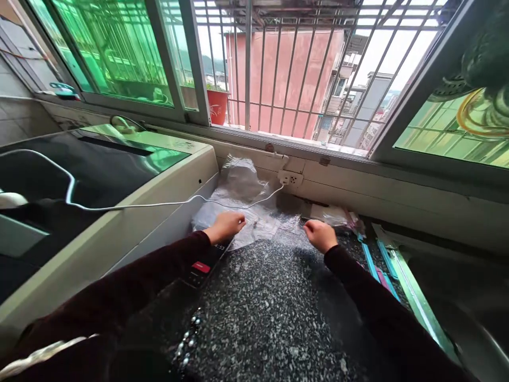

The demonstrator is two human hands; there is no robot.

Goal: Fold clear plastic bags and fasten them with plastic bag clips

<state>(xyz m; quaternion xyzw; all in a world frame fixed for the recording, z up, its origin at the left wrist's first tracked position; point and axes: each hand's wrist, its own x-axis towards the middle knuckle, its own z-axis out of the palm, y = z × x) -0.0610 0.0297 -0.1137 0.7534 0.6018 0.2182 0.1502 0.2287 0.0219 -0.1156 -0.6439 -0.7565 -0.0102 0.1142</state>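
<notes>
My left hand [226, 227] is closed in a pinch above the back left of the speckled dark counter [270, 313]. My right hand [321, 236] is also closed, thumb against fingers, a short way to the right and level with it. What either hand holds is too thin or hidden to make out. Behind and between the hands lies crumpled clear plastic [254, 220]. A phone [202, 266] with a lit screen rests on the counter, partly covered by my left forearm. Several shiny round beads [189, 339] show at the lower left.
A white cable [170, 204] runs from a wall socket [292, 179] across to the washing machine [159, 185] on the left. Blue and pink strips [371, 260] lie at right, beside a metal sink edge [417, 297]. A clear packet [336, 216] sits against the wall, below barred windows.
</notes>
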